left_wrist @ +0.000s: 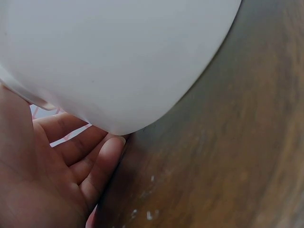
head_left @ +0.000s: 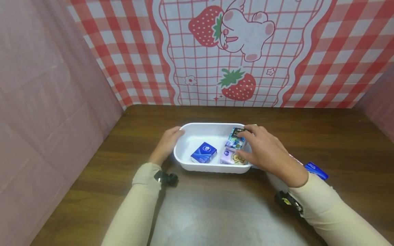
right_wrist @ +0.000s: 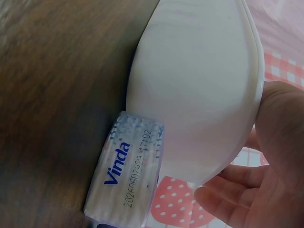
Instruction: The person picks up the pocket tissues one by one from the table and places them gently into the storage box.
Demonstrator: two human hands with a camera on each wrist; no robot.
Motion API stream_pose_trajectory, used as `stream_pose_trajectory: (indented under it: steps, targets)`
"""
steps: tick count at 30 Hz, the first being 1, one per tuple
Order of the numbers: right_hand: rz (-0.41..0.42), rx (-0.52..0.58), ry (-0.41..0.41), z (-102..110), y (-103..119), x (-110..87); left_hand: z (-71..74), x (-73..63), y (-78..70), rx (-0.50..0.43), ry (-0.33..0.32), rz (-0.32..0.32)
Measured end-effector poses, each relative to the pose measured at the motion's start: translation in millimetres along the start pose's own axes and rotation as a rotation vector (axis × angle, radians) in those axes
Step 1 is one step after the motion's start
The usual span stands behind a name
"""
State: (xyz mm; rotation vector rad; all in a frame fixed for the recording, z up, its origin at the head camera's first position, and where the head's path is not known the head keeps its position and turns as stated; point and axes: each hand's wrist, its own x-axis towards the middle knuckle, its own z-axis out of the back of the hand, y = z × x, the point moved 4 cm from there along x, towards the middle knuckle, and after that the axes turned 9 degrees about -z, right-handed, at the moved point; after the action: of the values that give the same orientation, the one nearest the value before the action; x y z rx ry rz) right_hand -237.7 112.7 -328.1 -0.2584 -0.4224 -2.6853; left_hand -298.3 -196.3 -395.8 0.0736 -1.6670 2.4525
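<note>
A white plastic basin (head_left: 197,167) sits on the table. My left hand (head_left: 166,145) grips its left end, thumb over the rim, fingers against the outer wall. Inside, a dark blue tissue pack (head_left: 204,152) lies left of middle. A lavender tissue pack (head_left: 227,157) with a cartoon print lies near the right end. Just behind it, a blue-green patterned tissue pack (head_left: 234,143) is tilted against it. My right hand (head_left: 267,150) reaches over the right rim and holds this patterned pack with index finger and thumb; the other fingers hang outside the basin, as the right wrist view shows.
A clear-wrapped Vinda tissue pack (right_wrist: 126,171) stands against the basin's outer right side. Farther right, a blue tissue pack (head_left: 316,170) lies on the brown wooden table (head_left: 344,136), partly behind my right wrist. A red-checked cloth (head_left: 138,51) hangs behind the table.
</note>
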Motion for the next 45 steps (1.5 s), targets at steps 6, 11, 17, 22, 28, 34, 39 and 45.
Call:
stream_pose_trajectory:
  steps: [6, 11, 17, 22, 28, 34, 39, 45]
  targets:
    - [-0.019, -0.010, -0.009, -0.6, -0.7, -0.3, -0.5, 0.5, -0.4, -0.001, 0.007, 0.009]
    - [-0.006, -0.024, -0.025, -2.0, -0.3, 0.5, -0.3, -0.9, -1.9, -0.002, 0.006, 0.009]
    - [-0.002, -0.028, -0.013, -3.5, 0.4, 1.0, -0.5, -1.8, -0.8, 0.003, 0.008, 0.013]
    - [-0.013, -0.015, 0.004, -4.4, 0.5, 2.0, 0.2, -2.2, -0.4, 0.000, 0.006, 0.006]
    - [-0.026, -0.010, -0.005, -3.3, -0.4, 0.9, -0.1, -0.6, 0.8, -0.003, 0.003, 0.003]
    - [-0.035, -0.026, -0.021, -1.8, -1.6, 1.0, -0.3, -0.4, 0.2, -0.006, 0.005, 0.002]
    - [-0.034, -0.029, -0.028, 0.2, -1.8, 1.1, -0.3, 0.4, -1.2, -0.008, 0.001, -0.007]
    - [0.002, -0.033, -0.076, 5.1, -1.7, 0.6, 0.0, -0.5, -0.9, -0.008, 0.003, 0.001]
